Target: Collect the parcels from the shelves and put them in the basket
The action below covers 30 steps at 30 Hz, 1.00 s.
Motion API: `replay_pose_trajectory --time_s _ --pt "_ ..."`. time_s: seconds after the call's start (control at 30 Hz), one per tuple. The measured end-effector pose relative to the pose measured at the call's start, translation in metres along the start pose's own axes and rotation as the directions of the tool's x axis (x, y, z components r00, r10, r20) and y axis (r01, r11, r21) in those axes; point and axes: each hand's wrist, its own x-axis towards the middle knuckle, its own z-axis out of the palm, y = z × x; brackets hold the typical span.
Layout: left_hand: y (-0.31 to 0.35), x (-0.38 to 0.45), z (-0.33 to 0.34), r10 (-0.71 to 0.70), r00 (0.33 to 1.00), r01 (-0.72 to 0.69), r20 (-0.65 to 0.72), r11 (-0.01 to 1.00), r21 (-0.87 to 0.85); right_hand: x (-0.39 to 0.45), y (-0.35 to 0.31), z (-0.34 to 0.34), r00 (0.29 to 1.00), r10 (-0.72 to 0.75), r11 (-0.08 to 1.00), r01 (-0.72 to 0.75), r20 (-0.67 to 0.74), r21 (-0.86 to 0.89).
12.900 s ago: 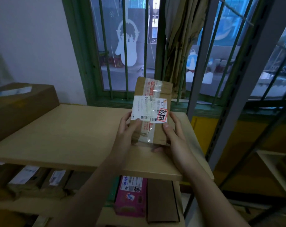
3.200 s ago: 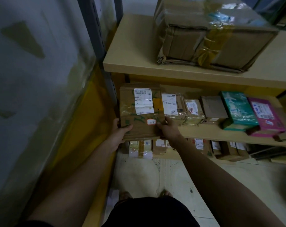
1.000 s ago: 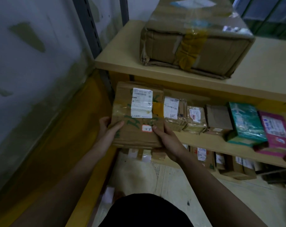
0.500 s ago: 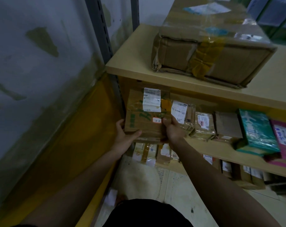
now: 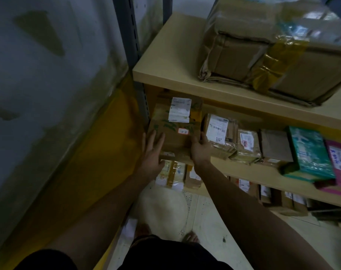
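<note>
A flat brown cardboard parcel (image 5: 175, 133) with a white label, green print and a small red sticker lies at the far left end of the middle shelf (image 5: 243, 170), slightly overhanging its front edge. My left hand (image 5: 153, 151) rests flat against the parcel's lower left corner with the fingers straight and apart. My right hand (image 5: 199, 150) grips the parcel's right edge, thumb on top. No basket is in view.
A big taped carton (image 5: 273, 51) sits on the top shelf (image 5: 171, 61). To the right on the middle shelf lie small taped parcels (image 5: 218, 133), a teal one (image 5: 310, 152) and a pink one (image 5: 339, 164). More parcels (image 5: 173, 173) stand below. A metal upright (image 5: 126, 36) and the wall close off the left.
The parcel has gone from being held up in both hands back down and into the shelf's left end. My left hand has let go of its edge and now lies flat on it.
</note>
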Motion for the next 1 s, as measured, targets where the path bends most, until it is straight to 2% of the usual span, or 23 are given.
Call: replay_pose_trajectory --time_s 0.13,0.37,0.43,0.5,0.57,0.63,0.7,0.73,0.87,0.93,1.0 --pt "0.006 0.013 0.004 0.002 1.0 -0.003 0.014 0.998 0.069 0.014 0.011 -0.002 1.0 -0.023 0.996 0.025 0.02 -0.083" --pt "0.006 0.025 -0.004 0.003 1.0 -0.005 0.008 0.973 0.23 -0.002 -0.007 -0.012 1.0 0.007 1.0 -0.007 0.004 0.003" --pt "0.009 0.024 -0.006 -0.023 0.999 0.017 0.022 0.97 0.243 -0.004 -0.008 -0.02 1.0 -0.025 1.0 0.025 0.018 -0.008" --pt "0.019 0.022 -0.006 -0.043 0.999 0.046 -0.02 0.971 0.236 -0.002 -0.011 -0.036 0.996 -0.092 0.993 0.092 -0.002 -0.08" --pt "0.038 0.016 0.0 0.012 0.989 0.009 -0.145 0.99 0.14 0.007 -0.015 -0.058 0.987 -0.146 0.984 0.138 -0.068 -0.113" --pt "0.071 0.008 0.01 0.086 0.972 -0.098 -0.221 0.994 -0.042 0.021 -0.02 -0.082 0.973 -0.166 0.982 0.149 -0.159 -0.112" --pt "0.113 0.002 0.023 0.143 0.973 -0.174 -0.18 0.969 -0.172 0.036 -0.02 -0.107 0.964 -0.164 0.983 0.142 -0.207 -0.117" --pt "0.133 0.001 0.031 0.143 0.981 -0.169 -0.132 0.962 -0.215 0.041 -0.023 -0.119 0.959 -0.181 0.98 0.156 -0.22 -0.127" --pt "0.183 0.028 0.068 -0.068 0.995 0.09 0.069 0.912 -0.399 0.058 -0.024 -0.163 0.963 -0.183 0.971 0.146 -0.197 -0.188" --pt "0.196 0.048 0.079 -0.197 0.979 0.195 0.04 0.875 -0.443 0.069 -0.018 -0.176 0.984 -0.11 0.972 0.076 -0.143 -0.223" --pt "0.204 0.065 0.084 -0.351 0.936 0.309 0.015 0.803 -0.509 0.078 -0.011 -0.184 0.998 -0.01 0.957 -0.008 -0.063 -0.29"
